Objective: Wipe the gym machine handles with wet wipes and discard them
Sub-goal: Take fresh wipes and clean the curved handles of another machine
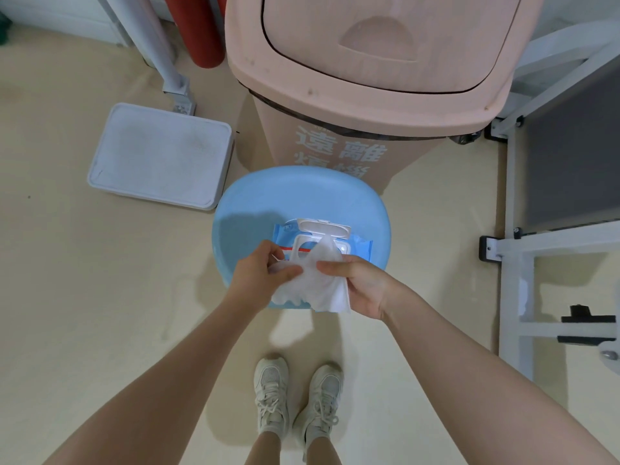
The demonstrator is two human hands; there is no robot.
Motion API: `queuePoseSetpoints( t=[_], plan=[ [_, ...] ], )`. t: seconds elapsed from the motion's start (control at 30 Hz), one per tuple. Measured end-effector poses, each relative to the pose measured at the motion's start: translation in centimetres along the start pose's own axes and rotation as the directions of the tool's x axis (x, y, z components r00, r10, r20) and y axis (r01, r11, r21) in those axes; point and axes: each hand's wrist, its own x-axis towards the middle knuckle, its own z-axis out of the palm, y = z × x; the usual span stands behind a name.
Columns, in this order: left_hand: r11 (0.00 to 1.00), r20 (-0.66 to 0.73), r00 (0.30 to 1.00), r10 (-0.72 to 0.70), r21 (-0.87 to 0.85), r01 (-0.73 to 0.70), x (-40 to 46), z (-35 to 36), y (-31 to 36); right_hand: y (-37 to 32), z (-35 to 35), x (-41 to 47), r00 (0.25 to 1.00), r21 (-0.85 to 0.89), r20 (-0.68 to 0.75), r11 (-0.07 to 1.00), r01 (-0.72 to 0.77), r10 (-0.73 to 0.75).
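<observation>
We pinch one wet wipe (313,290) between both hands, left hand (260,275) and right hand (355,283) closed on it, just above the pack (359,248) on the blue stool (302,196). A hard tug could drag out extra sheets. Handles stay out of sight; the pack's opening is partly covered.

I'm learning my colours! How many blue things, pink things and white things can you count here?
Blue: 2, the stool and the wipes pack
Pink: 1, the bin
White: 4, the wipe, the tray and two shoes
Total: 7
</observation>
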Motion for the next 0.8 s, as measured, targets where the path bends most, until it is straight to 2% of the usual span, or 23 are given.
queuePoseSetpoints(
  t=[0.17,0.27,0.33,0.4,0.43,0.53,0.63,0.73,0.8],
  plan=[
    [0.995,-0.06,0.997,-0.044,-0.09,0.039,0.0,0.1,0.3,0.1,-0.3,-0.3,0.996,0.115,0.082,0.993,0.036,-0.046],
    [0.973,-0.074,0.993,-0.097,-0.219,0.079,-0.2,0.5,0.9,-0.3,-0.2,-0.6,1.0,0.115,0.003,0.993,0.022,-0.022],
    [0.95,-0.068,0.991,-0.118,-0.297,0.093,-0.5,0.8,1.4,-0.4,0.3,-0.6,0.996,-0.06,-0.068,0.996,0.059,-0.063],
    [0.922,-0.042,0.993,-0.114,-0.377,0.09,-0.9,0.9,1.9,-0.5,1.1,-0.7,0.98,-0.318,-0.121,0.941,0.113,-0.159],
    [0.912,-0.033,0.994,-0.108,-0.402,0.086,-1.0,0.9,2.1,-0.5,1.2,-0.7,0.971,-0.392,-0.134,0.91,0.132,-0.199],
    [0.91,-0.01,0.996,-0.091,-0.406,0.079,-1.1,0.6,2.2,-0.7,1.4,-1.0,0.957,-0.471,-0.14,0.867,0.16,-0.253],
    [0.911,0.005,0.995,-0.097,-0.403,0.091,-1.3,0.8,2.2,-0.9,1.4,-1.4,0.921,-0.391,-0.257,0.903,0.179,-0.294],
    [0.922,-0.044,0.993,-0.109,-0.378,0.084,-1.5,0.8,1.9,-0.6,1.0,-1.6,0.859,-0.211,-0.419,0.952,0.223,-0.294],
    [0.938,-0.095,0.988,-0.121,-0.337,0.082,-1.7,0.3,1.5,-0.7,0.4,-1.9,0.818,-0.077,-0.489,0.949,0.305,-0.302]
  ],
)
